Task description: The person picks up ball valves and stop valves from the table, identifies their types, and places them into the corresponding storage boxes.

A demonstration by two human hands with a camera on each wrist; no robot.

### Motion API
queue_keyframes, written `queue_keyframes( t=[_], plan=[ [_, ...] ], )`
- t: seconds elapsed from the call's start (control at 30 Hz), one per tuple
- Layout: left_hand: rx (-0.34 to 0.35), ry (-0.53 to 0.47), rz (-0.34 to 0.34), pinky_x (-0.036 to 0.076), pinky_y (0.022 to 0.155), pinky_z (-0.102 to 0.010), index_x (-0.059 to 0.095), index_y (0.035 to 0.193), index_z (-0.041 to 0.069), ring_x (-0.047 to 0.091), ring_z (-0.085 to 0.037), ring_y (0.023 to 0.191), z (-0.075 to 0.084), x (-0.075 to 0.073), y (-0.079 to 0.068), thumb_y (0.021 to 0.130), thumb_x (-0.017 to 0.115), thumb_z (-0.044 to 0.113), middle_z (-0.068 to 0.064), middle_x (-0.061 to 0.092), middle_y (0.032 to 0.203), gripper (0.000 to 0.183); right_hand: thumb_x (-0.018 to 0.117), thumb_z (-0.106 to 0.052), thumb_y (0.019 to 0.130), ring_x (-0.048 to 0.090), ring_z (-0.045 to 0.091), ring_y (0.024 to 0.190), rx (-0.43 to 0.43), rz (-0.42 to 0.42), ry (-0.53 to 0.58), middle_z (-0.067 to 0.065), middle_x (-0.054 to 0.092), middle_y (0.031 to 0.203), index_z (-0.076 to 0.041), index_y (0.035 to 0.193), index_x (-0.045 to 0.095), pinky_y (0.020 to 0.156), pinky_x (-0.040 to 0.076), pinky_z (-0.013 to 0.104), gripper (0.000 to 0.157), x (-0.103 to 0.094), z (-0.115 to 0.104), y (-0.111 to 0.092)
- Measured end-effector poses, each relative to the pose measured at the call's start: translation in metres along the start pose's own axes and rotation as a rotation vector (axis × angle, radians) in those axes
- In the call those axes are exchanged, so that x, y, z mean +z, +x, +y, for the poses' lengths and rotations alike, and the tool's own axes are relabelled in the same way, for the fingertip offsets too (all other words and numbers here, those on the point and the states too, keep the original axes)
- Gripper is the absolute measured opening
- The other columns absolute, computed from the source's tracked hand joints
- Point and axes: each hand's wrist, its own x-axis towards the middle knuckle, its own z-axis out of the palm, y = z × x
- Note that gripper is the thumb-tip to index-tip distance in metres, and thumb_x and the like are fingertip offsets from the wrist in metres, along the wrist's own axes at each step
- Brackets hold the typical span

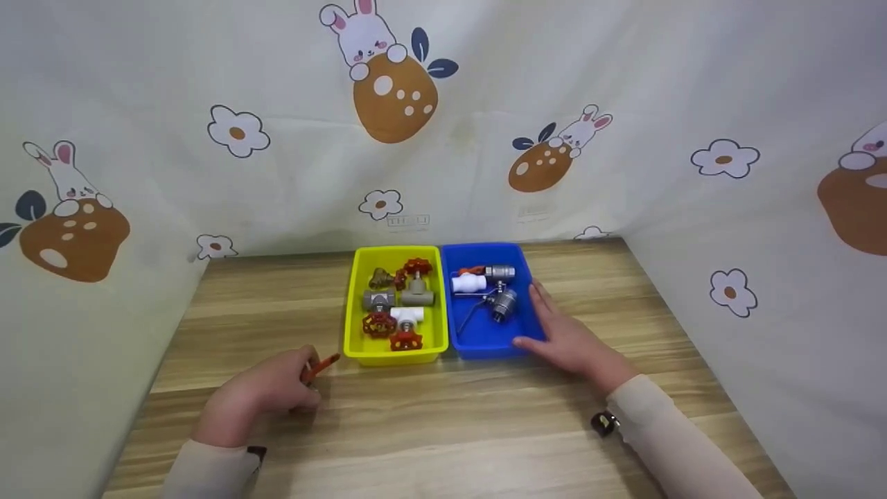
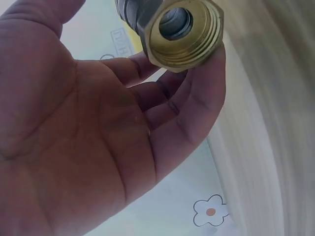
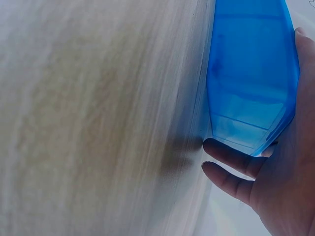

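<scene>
My left hand [image 1: 280, 382] holds a ball valve [image 2: 179, 37] in its curled fingers, a little in front of the yellow bin. The valve's brass threaded opening faces the left wrist camera, and its orange lever [image 1: 323, 366] sticks out past the fingers in the head view. My right hand [image 1: 572, 341] rests against the right side of the blue bin [image 1: 485, 344], its fingers fairly straight along the wall. Inside that bin lie a white valve [image 1: 469, 283] and metal ball valves [image 1: 504, 305] with levers.
A yellow bin [image 1: 396, 357] touches the blue one on its left. Several valves with red handwheels [image 1: 379, 324] lie in it. Both bins stand on a wood-grain table [image 1: 443, 430], with a printed cloth [image 1: 471, 180] hanging behind and at the sides.
</scene>
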Motion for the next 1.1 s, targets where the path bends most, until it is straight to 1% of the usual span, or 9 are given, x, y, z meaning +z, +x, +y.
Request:
queue_keyframes(
  t=[0.1,0.23,0.33,0.43,0.63,0.77,0.87,0.97,1.1],
  plan=[
    [0.028,-0.024,0.015,0.055,0.07,-0.039,0.061,0.126,0.003,0.063,-0.027,0.082,-0.002,-0.003,0.001,0.082,0.086,0.009,-0.012,0.066,0.097,0.051,0.071,-0.06,0.104,0.045,0.054,0.152,-0.007,-0.001,-0.005,0.012,0.003,0.186,-0.009,0.178,0.006,0.12,0.042,0.068,0.111,-0.001,0.0,0.0],
    [0.068,-0.044,0.041,0.056,0.072,-0.04,0.061,0.124,0.003,0.062,-0.027,0.084,-0.003,-0.007,0.003,0.082,0.087,0.009,-0.012,0.066,0.098,0.05,0.07,-0.062,0.103,0.047,0.053,0.151,0.002,-0.01,-0.007,0.01,0.001,0.187,-0.01,0.179,0.005,0.12,0.043,0.067,0.113,-0.002,-0.001,0.0],
    [0.099,-0.035,0.061,0.056,0.074,-0.042,0.062,0.127,0.002,0.062,-0.027,0.086,-0.003,-0.01,0.005,0.083,0.087,0.011,-0.012,0.066,0.099,0.052,0.07,-0.062,0.103,0.046,0.053,0.151,0.011,-0.015,-0.007,0.007,0.0,0.187,-0.011,0.179,0.004,0.12,0.042,0.067,0.113,-0.001,-0.001,0.0],
    [0.117,-0.018,0.084,0.056,0.076,-0.044,0.062,0.131,0.001,0.062,-0.027,0.086,-0.003,-0.013,0.007,0.084,0.087,0.014,-0.011,0.067,0.098,0.055,0.07,-0.062,0.104,0.046,0.054,0.151,0.004,-0.013,-0.009,0.008,0.0,0.187,-0.01,0.179,0.005,0.12,0.042,0.068,0.112,-0.001,-0.001,0.0],
    [0.12,-0.002,0.13,0.059,0.081,-0.048,0.059,0.142,-0.001,0.064,-0.027,0.091,-0.005,-0.019,0.009,0.086,0.088,0.019,-0.011,0.068,0.104,0.067,0.07,-0.06,0.104,0.043,0.053,0.154,-0.003,-0.008,-0.007,0.01,0.001,0.187,-0.009,0.178,0.006,0.12,0.041,0.068,0.111,-0.001,-0.002,-0.001],
    [0.151,0.001,0.172,0.058,0.078,-0.046,0.061,0.14,-0.002,0.063,-0.026,0.089,-0.004,-0.021,0.011,0.087,0.088,0.02,-0.01,0.068,0.101,0.064,0.069,-0.062,0.104,0.042,0.054,0.154,-0.003,-0.007,-0.016,0.011,0.001,0.186,-0.009,0.178,0.006,0.12,0.041,0.069,0.111,-0.001,-0.002,-0.001],
    [0.182,0.022,0.206,0.056,0.075,-0.043,0.062,0.137,-0.003,0.062,-0.025,0.086,-0.003,-0.023,0.012,0.088,0.088,0.022,-0.009,0.068,0.099,0.061,0.069,-0.063,0.104,0.044,0.055,0.152,-0.001,-0.007,-0.015,0.011,0.002,0.186,-0.009,0.178,0.006,0.119,0.041,0.07,0.111,-0.001,-0.002,-0.001],
    [0.189,0.022,0.229,0.056,0.073,-0.04,0.063,0.137,-0.002,0.062,-0.024,0.085,-0.002,-0.025,0.014,0.089,0.088,0.025,-0.008,0.068,0.098,0.06,0.069,-0.063,0.104,0.045,0.055,0.151,0.001,-0.007,-0.008,0.01,0.002,0.187,-0.01,0.179,0.006,0.119,0.042,0.07,0.111,-0.002,-0.002,-0.001],
    [0.216,0.002,0.253,0.055,0.072,-0.04,0.064,0.134,0.001,0.062,-0.024,0.083,0.001,-0.027,0.016,0.089,0.088,0.026,-0.008,0.068,0.096,0.057,0.067,-0.065,0.104,0.046,0.054,0.151,-0.019,-0.007,-0.009,0.013,0.002,0.186,-0.006,0.178,0.006,0.119,0.043,0.068,0.112,-0.001,-0.001,0.0]
  ],
)
